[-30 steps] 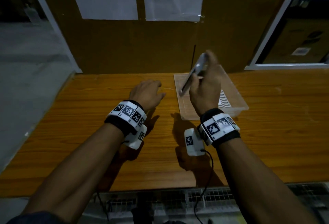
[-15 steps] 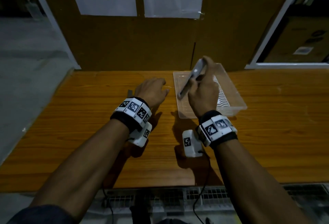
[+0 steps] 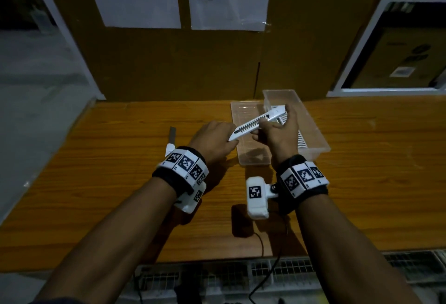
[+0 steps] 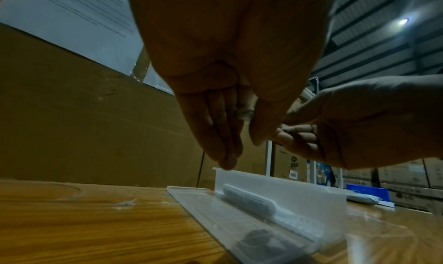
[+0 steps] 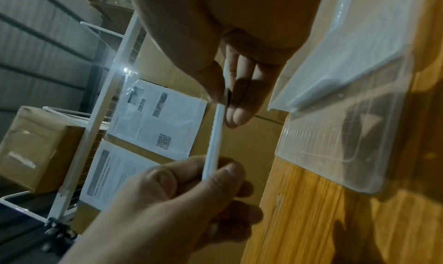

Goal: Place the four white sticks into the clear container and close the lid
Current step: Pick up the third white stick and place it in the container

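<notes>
Now: both hands pinch one flat white toothed stick (image 3: 255,124) | right hand (image 3: 280,132) far end, left hand (image 3: 212,140) near tip | level it over clear plastic container (image 3: 311,132), lower flat beside those inside.

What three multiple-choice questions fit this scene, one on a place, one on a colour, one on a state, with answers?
1. Where does the clear container stand?
A. on the floor
B. on the wooden table
C. on a shelf

2. What colour is the stick that the left hand and right hand hold?
A. red
B. green
C. white

3. How is the lid?
A. open, flat on the table
B. shut on the container
C. missing

Answers: B, its base rests on the tabletop; C, it shows white in the head view; A, it lies open beside the container.
</notes>
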Motion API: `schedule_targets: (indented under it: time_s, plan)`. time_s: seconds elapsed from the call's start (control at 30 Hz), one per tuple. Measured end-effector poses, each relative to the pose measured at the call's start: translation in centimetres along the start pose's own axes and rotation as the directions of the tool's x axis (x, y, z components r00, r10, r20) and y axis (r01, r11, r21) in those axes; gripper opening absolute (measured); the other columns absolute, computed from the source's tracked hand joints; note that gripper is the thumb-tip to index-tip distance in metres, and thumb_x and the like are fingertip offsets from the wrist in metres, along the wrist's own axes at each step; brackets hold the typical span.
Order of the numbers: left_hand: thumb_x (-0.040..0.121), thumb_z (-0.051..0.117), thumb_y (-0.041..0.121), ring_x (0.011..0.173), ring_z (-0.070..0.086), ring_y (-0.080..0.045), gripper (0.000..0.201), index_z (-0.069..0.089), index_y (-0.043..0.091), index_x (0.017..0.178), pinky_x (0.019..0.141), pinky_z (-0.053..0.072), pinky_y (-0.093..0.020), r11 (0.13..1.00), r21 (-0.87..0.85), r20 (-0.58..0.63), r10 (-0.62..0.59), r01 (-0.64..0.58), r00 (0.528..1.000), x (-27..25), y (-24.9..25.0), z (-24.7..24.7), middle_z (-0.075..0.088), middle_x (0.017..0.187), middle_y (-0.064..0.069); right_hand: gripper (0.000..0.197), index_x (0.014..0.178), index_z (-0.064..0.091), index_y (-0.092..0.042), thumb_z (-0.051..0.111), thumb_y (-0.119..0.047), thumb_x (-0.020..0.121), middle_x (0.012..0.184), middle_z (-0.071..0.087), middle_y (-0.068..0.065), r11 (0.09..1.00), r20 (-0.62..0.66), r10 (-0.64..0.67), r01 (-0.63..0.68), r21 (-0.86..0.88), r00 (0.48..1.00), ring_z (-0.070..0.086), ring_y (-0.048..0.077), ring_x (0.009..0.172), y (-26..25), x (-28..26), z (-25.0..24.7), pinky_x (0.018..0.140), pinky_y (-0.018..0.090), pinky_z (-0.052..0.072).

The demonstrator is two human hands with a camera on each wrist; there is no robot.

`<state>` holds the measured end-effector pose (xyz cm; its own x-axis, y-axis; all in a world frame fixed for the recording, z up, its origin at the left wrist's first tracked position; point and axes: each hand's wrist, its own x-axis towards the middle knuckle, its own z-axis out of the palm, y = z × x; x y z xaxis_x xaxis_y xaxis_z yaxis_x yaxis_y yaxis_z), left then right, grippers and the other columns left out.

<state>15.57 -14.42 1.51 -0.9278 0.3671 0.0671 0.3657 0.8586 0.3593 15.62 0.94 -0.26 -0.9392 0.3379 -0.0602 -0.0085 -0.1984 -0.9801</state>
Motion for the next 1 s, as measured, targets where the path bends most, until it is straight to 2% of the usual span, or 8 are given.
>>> schedule_targets:
  time_s: [0.17,0.27,0.37,0.47,0.57,0.83,0.93,1.0]
  plan:
    - [0.084,0.068,0.036,0.073,0.052,-0.015,0.019,0.052,0.026,0.081,0.057,0.032,-0.027,1.000,-0.011,0.009,-0.022,0.022,1.000,0.1,-0.4,0.2,0.055,0.081,0.005,0.093,0.151,0.005,-0.032,0.060,0.008,0.087,0.095,0.065,0.024,1.000,0.063,-0.016,0.017,-0.003,0.998,0.067,0.022,0.065,0.7,-0.6,0.4,0.059,0.031,0.058]
    - [0.079,0.071,0.041,0.102,0.059,-0.019,0.042,0.059,0.025,0.115,0.075,0.046,-0.032,0.997,-0.038,0.094,-0.070,0.074,0.993,0.1,-1.1,0.2,0.063,0.108,0.002,0.094,0.150,0.007,-0.037,0.064,0.002,0.086,0.101,0.068,0.017,0.959,0.032,-0.142,0.146,-0.245,0.989,0.071,0.020,0.075,0.4,-0.9,0.7,0.064,0.035,0.061]
    - [0.080,0.069,0.044,0.128,0.046,-0.021,0.070,0.039,0.027,0.140,0.098,0.044,-0.043,0.989,0.024,0.092,-0.145,0.144,0.985,-0.1,-1.7,-0.1,0.051,0.139,0.003,0.094,0.148,0.005,-0.042,0.065,-0.005,0.087,0.103,0.069,0.002,0.845,0.009,-0.363,0.334,-0.418,0.932,0.071,0.015,0.083,-0.6,-1.9,1.1,0.072,0.041,0.061]
    - [0.089,0.059,0.042,0.135,0.038,-0.024,0.062,0.034,0.027,0.144,0.104,0.038,-0.045,0.972,0.088,0.054,-0.223,0.218,0.973,0.0,-2.3,-0.8,0.040,0.149,0.001,0.091,0.145,0.001,-0.045,0.064,-0.012,0.089,0.112,0.069,0.013,0.710,0.007,-0.512,0.428,-0.560,0.859,0.070,0.021,0.088,-0.5,-2.0,1.3,0.075,0.040,0.059]
    - [0.092,0.053,0.042,0.135,0.038,-0.025,0.056,0.035,0.025,0.143,0.106,0.037,-0.044,0.966,0.090,0.031,-0.248,0.244,0.968,0.0,-2.3,-1.3,0.040,0.148,-0.001,0.091,0.144,0.004,-0.046,0.064,-0.009,0.087,0.113,0.066,0.016,0.600,0.113,-0.431,0.378,-0.705,0.895,0.069,0.029,0.090,0.5,-1.4,1.4,0.072,0.048,0.059]
    - [0.094,0.048,0.044,0.134,0.039,-0.026,0.052,0.039,0.022,0.141,0.105,0.035,-0.044,0.965,0.085,0.023,-0.252,0.250,0.967,0.2,-2.1,-1.0,0.043,0.147,-0.002,0.087,0.144,0.008,-0.043,0.064,-0.009,0.086,0.104,0.068,0.013,0.525,0.159,-0.442,0.399,-0.752,0.883,0.068,0.028,0.083,0.7,-1.0,1.2,0.067,0.045,0.059]
    - [0.096,0.046,0.044,0.136,0.038,-0.025,0.051,0.040,0.022,0.141,0.105,0.034,-0.043,0.961,0.097,0.018,-0.262,0.259,0.965,0.1,-1.9,-1.1,0.041,0.148,-0.002,0.085,0.147,0.008,-0.038,0.063,-0.010,0.089,0.094,0.069,0.012,0.566,0.110,-0.513,0.432,-0.702,0.851,0.067,0.024,0.075,0.1,-0.9,0.9,0.064,0.040,0.057]
    - [0.097,0.046,0.043,0.135,0.038,-0.025,0.050,0.040,0.021,0.141,0.103,0.035,-0.043,0.959,0.100,0.022,-0.268,0.264,0.963,0.0,-1.5,-0.9,0.042,0.148,-0.002,0.085,0.147,0.012,-0.038,0.063,-0.008,0.087,0.094,0.069,0.012,0.552,0.155,-0.454,0.414,-0.724,0.877,0.068,0.027,0.077,0.1,-0.8,0.9,0.064,0.042,0.058]
